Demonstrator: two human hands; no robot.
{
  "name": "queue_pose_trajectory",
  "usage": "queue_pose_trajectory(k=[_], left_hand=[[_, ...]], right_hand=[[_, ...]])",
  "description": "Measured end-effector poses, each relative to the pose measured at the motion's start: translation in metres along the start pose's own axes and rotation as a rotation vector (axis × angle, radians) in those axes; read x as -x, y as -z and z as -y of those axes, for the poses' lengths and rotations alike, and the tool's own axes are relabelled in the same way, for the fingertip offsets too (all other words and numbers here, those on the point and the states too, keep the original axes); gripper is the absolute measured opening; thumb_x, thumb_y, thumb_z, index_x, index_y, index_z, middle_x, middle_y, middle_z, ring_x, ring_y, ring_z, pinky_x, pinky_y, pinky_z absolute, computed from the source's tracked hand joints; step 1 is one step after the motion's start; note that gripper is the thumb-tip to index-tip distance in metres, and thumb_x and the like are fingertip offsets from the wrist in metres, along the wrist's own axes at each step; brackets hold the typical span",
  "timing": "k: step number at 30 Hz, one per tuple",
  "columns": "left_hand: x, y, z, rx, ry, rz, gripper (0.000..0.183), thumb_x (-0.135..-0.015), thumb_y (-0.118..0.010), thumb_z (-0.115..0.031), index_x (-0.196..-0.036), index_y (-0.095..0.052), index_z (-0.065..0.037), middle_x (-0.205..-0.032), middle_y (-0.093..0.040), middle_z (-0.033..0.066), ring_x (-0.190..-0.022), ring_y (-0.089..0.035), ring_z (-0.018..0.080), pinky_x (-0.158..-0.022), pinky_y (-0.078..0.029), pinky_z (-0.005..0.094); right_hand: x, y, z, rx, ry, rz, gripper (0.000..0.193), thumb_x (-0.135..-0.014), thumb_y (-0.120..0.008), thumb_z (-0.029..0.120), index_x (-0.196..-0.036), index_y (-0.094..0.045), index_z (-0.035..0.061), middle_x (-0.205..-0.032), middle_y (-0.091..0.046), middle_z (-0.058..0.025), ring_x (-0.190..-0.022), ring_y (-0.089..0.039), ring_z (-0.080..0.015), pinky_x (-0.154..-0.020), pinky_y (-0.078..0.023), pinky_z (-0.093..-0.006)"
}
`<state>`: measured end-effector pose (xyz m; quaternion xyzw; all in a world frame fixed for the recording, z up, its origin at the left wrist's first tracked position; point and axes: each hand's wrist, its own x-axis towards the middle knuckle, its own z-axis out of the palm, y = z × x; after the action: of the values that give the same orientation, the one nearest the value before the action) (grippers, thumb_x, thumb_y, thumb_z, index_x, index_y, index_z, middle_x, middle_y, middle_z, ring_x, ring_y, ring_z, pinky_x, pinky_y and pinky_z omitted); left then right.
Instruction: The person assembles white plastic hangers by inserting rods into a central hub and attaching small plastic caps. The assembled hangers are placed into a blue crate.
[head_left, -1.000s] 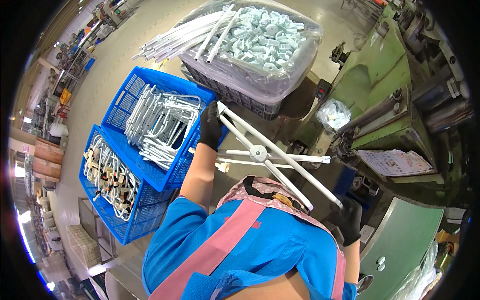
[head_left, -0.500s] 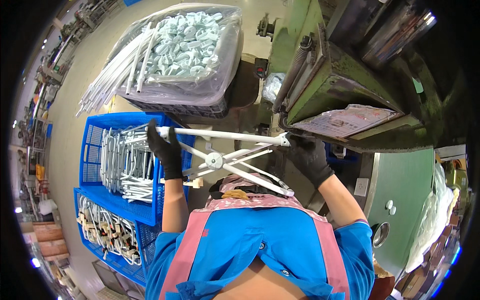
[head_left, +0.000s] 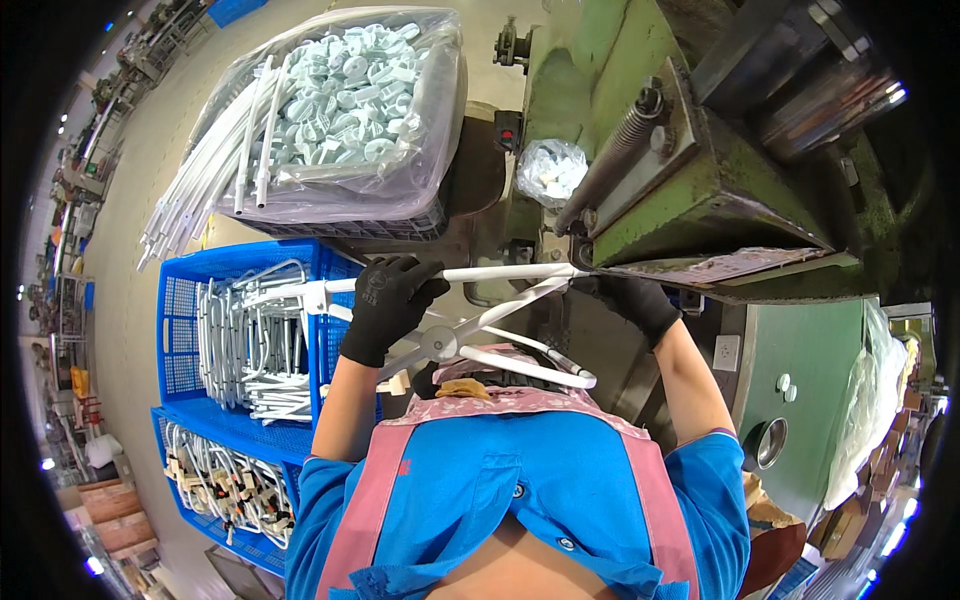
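A white tubular frame (head_left: pixel 510 272) with crossed legs spans the space in front of my body. The legs meet at a round grey-white hub (head_left: pixel 439 343). My left hand (head_left: pixel 388 303), in a black glove, is closed around the frame's top tube, left of its middle. At the tube's right end, my right hand (head_left: pixel 638 302), also gloved in black, grips the corner joint beside the green machine (head_left: pixel 720 200). Its fingertips are partly hidden there. The frame's curved lower tube (head_left: pixel 530 368) lies close to my pink apron.
On the left, a blue crate (head_left: pixel 180 340) holds stacked white tube frames; another blue crate (head_left: pixel 290 480) has tubes with beige fittings. Beyond stands a plastic-lined bin (head_left: pixel 400 190) of pale plastic parts and long white tubes (head_left: pixel 190 180). A green tabletop (head_left: pixel 800 350) is at right.
My left hand has slid right along the top tube and now wraps around it. The frame has turned slightly and shifted, with its right end nearer the machine.
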<state>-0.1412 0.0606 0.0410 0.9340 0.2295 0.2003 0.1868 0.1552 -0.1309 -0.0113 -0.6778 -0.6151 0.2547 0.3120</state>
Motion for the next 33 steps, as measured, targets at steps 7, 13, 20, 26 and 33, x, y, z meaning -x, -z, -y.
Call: queue_pose_trajectory(k=[7, 13, 20, 26, 33], left_hand=[[-0.004, 0.000, 0.004, 0.023, -0.012, 0.011, 0.020, -0.078, -0.069, -0.026, -0.091, -0.070, -0.011, -0.073, -0.062, 0.0085, -0.070, -0.062, 0.0277, -0.062, -0.046, 0.0383], [-0.010, -0.008, 0.018, 0.082, -0.120, -0.024, 0.020, -0.080, -0.067, -0.024, -0.096, -0.068, -0.011, -0.079, -0.063, 0.0107, -0.073, -0.062, 0.0310, -0.065, -0.047, 0.0393], [-0.030, -0.001, 0.029, 0.099, -0.145, 0.324, 0.016, -0.080, -0.065, -0.017, -0.091, -0.064, -0.005, -0.080, -0.064, 0.0152, -0.073, -0.062, 0.0338, -0.065, -0.049, 0.0423], [-0.029, -0.001, 0.026, -0.014, -0.229, 0.254, 0.021, -0.084, -0.062, -0.024, -0.099, -0.061, -0.010, -0.081, -0.064, 0.0133, -0.074, -0.063, 0.0326, -0.060, -0.048, 0.0432], [-0.015, -0.007, 0.040, 0.087, -0.206, 0.123, 0.016, -0.082, -0.063, -0.020, -0.091, -0.061, -0.008, -0.082, -0.062, 0.0147, -0.078, -0.061, 0.0341, -0.066, -0.047, 0.0443]], right_hand=[[0.008, -0.020, -0.042, -0.039, 0.039, -0.086, 0.028, -0.086, -0.063, 0.010, -0.113, -0.058, 0.0065, -0.107, -0.061, -0.0075, -0.094, -0.058, -0.0217, -0.082, -0.048, -0.0341], [0.000, -0.001, 0.001, 0.107, 0.043, -0.033, 0.021, -0.091, -0.057, 0.006, -0.111, -0.057, 0.0045, -0.105, -0.060, -0.0046, -0.094, -0.058, -0.0132, -0.084, -0.050, -0.0269], [-0.006, -0.014, -0.015, 0.228, 0.153, -0.193, 0.016, -0.082, -0.065, 0.024, -0.086, -0.065, 0.0083, -0.080, -0.064, -0.0127, -0.072, -0.059, -0.0308, -0.065, -0.047, -0.0410], [0.018, -0.071, -0.124, 0.427, 0.217, -0.179, 0.012, -0.079, -0.057, 0.017, -0.076, -0.066, 0.0098, -0.071, -0.063, -0.0119, -0.062, -0.058, -0.0301, -0.056, -0.045, -0.0408], [0.019, -0.001, 0.025, 0.066, 0.002, -0.282, 0.020, -0.076, -0.066, 0.017, -0.094, -0.067, 0.0080, -0.088, -0.066, -0.0112, -0.079, -0.063, -0.0265, -0.072, -0.050, -0.0376]])
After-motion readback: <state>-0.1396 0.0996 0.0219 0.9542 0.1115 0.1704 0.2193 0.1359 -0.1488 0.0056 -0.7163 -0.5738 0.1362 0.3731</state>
